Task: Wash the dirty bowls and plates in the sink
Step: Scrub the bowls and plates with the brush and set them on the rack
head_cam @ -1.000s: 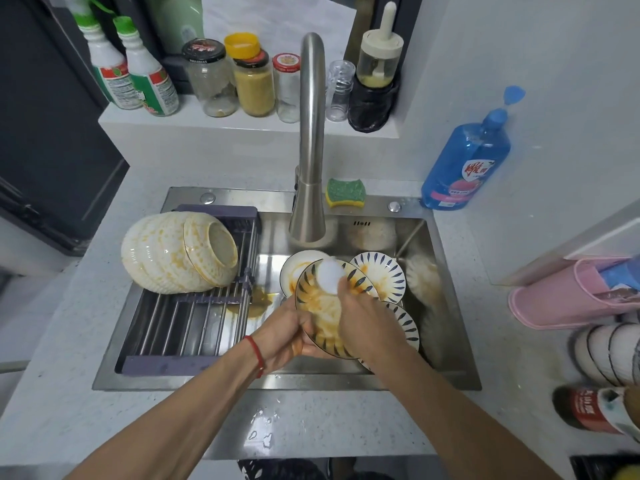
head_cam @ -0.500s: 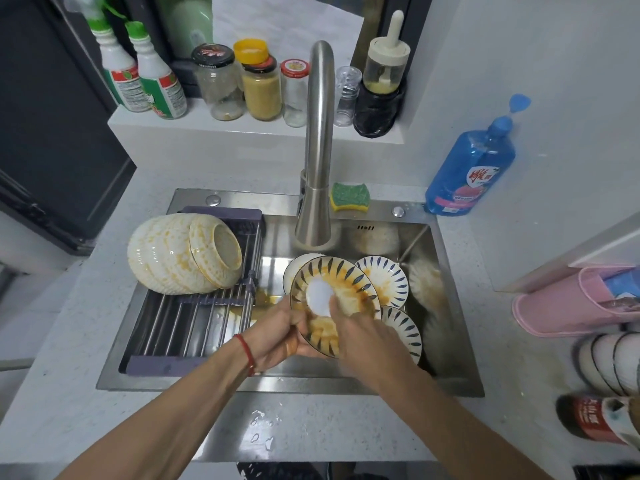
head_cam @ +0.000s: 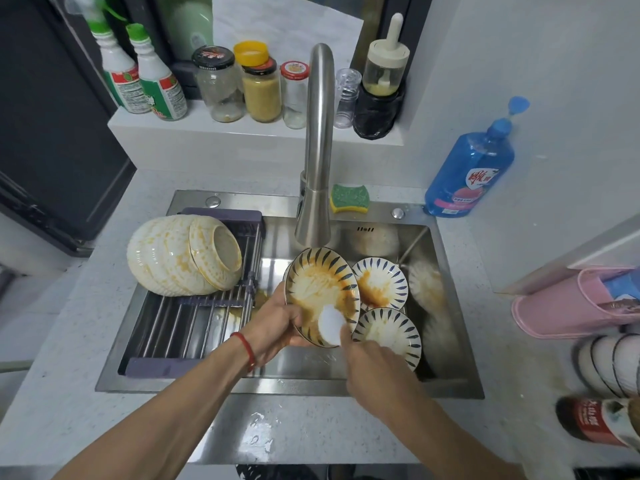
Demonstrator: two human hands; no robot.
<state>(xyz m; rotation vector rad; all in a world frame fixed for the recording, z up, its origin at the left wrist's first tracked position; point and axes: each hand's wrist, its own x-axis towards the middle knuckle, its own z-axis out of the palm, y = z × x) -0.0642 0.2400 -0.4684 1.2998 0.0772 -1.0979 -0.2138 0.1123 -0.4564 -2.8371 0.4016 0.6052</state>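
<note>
My left hand (head_cam: 275, 323) grips the lower left rim of a blue-striped plate (head_cam: 320, 282) smeared with orange sauce, holding it tilted over the steel sink (head_cam: 453, 386). My right hand (head_cam: 377, 368) holds a white scrubbing pad (head_cam: 331, 324) against the plate's lower right part. Two more dirty striped plates (head_cam: 379, 282) (head_cam: 388, 332) lie in the basin to the right. Pale stained bowls (head_cam: 426, 285) lie along the sink's right side. A stack of sauce-stained cream bowls (head_cam: 183, 259) lies on its side on the drying rack (head_cam: 180, 327).
The tall steel faucet (head_cam: 317, 147) rises just behind the plate. A green-yellow sponge (head_cam: 349, 199) sits on the sink's back rim, a blue soap bottle (head_cam: 471, 168) to its right. Jars and spray bottles line the back ledge. A pink holder (head_cam: 571, 303) and stacked bowls (head_cam: 609, 365) stand at right.
The white pad has moved from the plate's top, through its middle, down to the lower right edge. The plate is tilted up more, showing its sauce-smeared face.
</note>
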